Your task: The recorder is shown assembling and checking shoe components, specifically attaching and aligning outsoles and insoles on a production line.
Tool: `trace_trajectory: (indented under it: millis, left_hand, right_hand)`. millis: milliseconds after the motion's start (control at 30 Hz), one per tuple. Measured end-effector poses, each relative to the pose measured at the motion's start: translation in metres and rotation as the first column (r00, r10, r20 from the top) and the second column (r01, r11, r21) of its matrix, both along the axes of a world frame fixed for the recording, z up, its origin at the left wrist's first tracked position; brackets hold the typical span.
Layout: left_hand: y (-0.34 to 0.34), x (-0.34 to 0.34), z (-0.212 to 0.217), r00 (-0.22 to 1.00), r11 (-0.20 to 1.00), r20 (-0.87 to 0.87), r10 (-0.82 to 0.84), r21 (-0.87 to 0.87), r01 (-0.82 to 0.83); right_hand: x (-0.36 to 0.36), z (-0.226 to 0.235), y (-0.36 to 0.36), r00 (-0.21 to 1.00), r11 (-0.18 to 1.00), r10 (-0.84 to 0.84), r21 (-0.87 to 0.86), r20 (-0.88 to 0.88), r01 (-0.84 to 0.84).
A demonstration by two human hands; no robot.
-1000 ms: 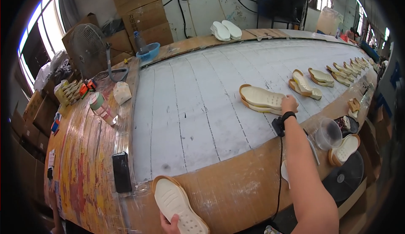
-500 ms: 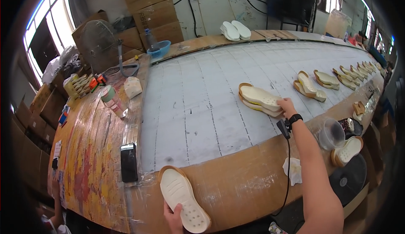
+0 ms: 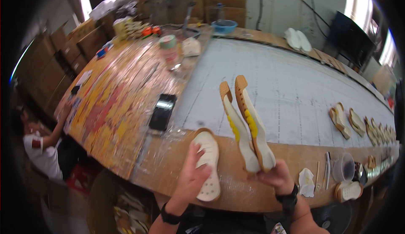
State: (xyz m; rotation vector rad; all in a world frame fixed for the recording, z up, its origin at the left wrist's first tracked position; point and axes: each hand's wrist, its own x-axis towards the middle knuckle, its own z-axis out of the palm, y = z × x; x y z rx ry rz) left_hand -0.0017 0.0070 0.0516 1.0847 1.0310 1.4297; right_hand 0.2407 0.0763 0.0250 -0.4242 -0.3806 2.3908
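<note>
My right hand (image 3: 276,177) grips a pair of shoe soles (image 3: 248,126) by one end. They stand up on edge, tilted, showing cream sides, tan bottoms and yellow patches along the edge. Just left of them a single shoe sole (image 3: 209,160), cream with a tan rim and small holes, lies on the brown front strip of the table. Over its left side hovers my left hand (image 3: 195,173), its fingers stretched out and holding nothing; whether it touches the sole I cannot tell.
More soles (image 3: 339,120) line the white sheet (image 3: 244,61) toward the right. A phone (image 3: 163,112) and pink bottle (image 3: 169,52) are on the stained wooden table at left. A clear tub (image 3: 344,167) and tissue (image 3: 306,182) sit at right. Another person (image 3: 44,149) sits far left.
The pair of soles has been lifted off the white sheet and brought toward me in my right hand. My left hand has let go of the single sole. My view has turned left.
</note>
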Motion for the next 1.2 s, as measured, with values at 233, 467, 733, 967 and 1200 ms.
trace_trajectory:
  millis: [233, 467, 733, 967, 1200]
  left_hand:
    - [-0.021, 0.009, 0.0, 0.982, 0.98, 0.109, 0.153, 0.114, -0.166]
    - [-0.029, 0.011, -0.012, 0.966, 0.981, 0.18, 0.186, 0.01, -0.191]
    - [-0.037, 0.019, 0.009, 0.977, 0.977, 0.007, 0.211, 0.002, -0.211]
    - [-0.024, 0.023, -0.001, 0.911, 0.908, 0.111, 0.396, 0.099, -0.407]
    - [-0.018, 0.003, 0.016, 0.709, 0.961, 0.649, 0.277, -0.208, -0.184]
  right_hand:
    - [-0.065, 0.005, -0.069, 0.982, 0.988, 0.152, -0.028, 0.113, -0.149]
    - [-0.071, 0.009, -0.074, 0.965, 0.986, 0.159, -0.076, 0.207, -0.146]
    - [-0.068, -0.007, -0.089, 0.951, 0.975, 0.161, 0.109, 0.264, -0.196]
    - [-0.077, 0.011, -0.075, 0.87, 0.865, -0.263, 0.502, 0.416, 0.021]
    - [-0.101, 0.038, -0.066, 0.633, 0.293, -0.722, 0.952, 0.28, -0.087]
